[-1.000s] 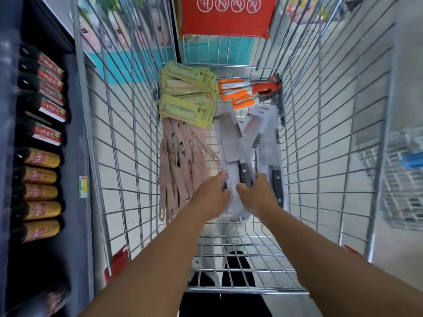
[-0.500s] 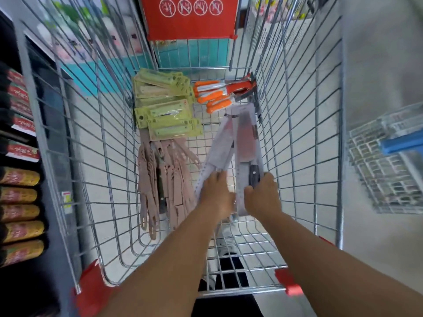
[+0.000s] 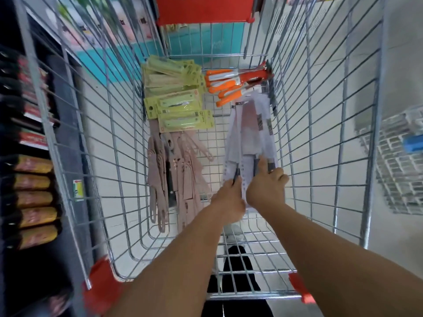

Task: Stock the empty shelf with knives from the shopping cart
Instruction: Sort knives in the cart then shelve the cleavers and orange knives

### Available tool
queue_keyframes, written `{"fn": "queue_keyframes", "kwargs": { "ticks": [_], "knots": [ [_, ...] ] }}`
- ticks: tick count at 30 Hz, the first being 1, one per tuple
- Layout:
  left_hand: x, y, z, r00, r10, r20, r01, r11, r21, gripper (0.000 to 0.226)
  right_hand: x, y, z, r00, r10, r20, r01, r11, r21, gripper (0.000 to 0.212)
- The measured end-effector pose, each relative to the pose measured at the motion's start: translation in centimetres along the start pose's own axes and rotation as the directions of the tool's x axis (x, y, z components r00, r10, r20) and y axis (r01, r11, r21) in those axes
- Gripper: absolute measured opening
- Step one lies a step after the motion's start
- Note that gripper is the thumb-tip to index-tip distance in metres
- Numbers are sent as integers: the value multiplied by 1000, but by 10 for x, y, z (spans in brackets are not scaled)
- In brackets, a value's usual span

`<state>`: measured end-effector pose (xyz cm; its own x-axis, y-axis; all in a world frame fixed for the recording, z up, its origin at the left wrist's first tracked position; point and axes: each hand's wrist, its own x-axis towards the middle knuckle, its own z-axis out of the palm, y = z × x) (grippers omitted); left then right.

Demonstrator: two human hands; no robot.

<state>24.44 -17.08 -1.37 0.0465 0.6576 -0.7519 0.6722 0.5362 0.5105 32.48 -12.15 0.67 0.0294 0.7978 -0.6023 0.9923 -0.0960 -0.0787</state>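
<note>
Inside the wire shopping cart [image 3: 320, 156] both of my hands reach down to a stack of white-carded knives [image 3: 249, 133] with black handles, lying along the cart's right side. My left hand [image 3: 229, 197] grips the near end of the stack at a black handle. My right hand [image 3: 266, 186] is closed over the handles just beside it. Yellow-green carded knives [image 3: 178, 106] lie at the far left of the cart floor. Orange-handled knives [image 3: 231, 85] rest at the far right corner. Beige-carded knives [image 3: 174, 177] lie along the left.
A dark shelf unit [image 3: 29, 179] with red and yellow packaged goods stands left of the cart. A red sign [image 3: 203, 8] hangs on the cart's far end. Another wire cart [image 3: 398, 165] stands at the right, on the pale floor.
The view has shifted and the cart sits more centred. Both hands have pulled the white knife packs into one stack along the cart's right side and hold its near end.
</note>
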Motion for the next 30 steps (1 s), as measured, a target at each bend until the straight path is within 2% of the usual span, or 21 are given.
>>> {"fn": "queue_keyframes", "kwargs": {
  "ticks": [2, 4, 6, 7, 9, 11, 14, 16, 19, 25, 30],
  "knots": [
    [-2, -6, -1, 1000, 8, 11, -8, 998, 61, 72, 1, -1, -1, 999, 36, 6, -36, 999, -10, 76],
    [-6, -15, -7, 993, 36, -109, -23, 993, 116, 64, 1, -4, -3, 1000, 22, -22, -22, 1000, 1, 73],
    [-11, -27, -17, 951, 67, -303, -35, 993, 110, 53, -1, -11, -2, 993, -90, -79, 89, 996, -15, 69],
    [-13, -33, -22, 922, 53, -384, -17, 995, 96, 55, -2, -17, 0, 981, -169, -92, 169, 986, -12, 67],
    [-18, -46, -32, 859, -19, -511, 72, 994, 84, 64, -6, -32, 7, 946, -320, -54, 322, 946, 30, 64],
    [-23, -59, -41, 790, -120, -601, 201, 977, 68, 74, -9, -49, 19, 910, -414, 18, 411, 907, 92, 66],
    [-31, -79, -50, 735, -345, -583, 381, 922, -66, 90, -14, -71, 34, 894, -428, 136, 409, 901, 145, 71],
    [-36, -91, -51, 736, -424, -527, 426, 896, -126, 95, -16, -82, 43, 892, -407, 197, 383, 912, 148, 72],
    [-35, -100, -53, 757, -422, -498, 422, 899, -120, 97, -18, -90, 53, 890, -396, 227, 366, 916, 161, 72],
    [-30, -101, -54, 744, -411, -527, 418, 901, -112, 90, -18, -91, 60, 881, -411, 235, 388, 911, 140, 78],
    [-29, -97, -55, 717, -405, -568, 332, 914, -233, 75, -18, -90, 60, 871, -424, 249, 403, 905, 133, 77]
  ]
}}
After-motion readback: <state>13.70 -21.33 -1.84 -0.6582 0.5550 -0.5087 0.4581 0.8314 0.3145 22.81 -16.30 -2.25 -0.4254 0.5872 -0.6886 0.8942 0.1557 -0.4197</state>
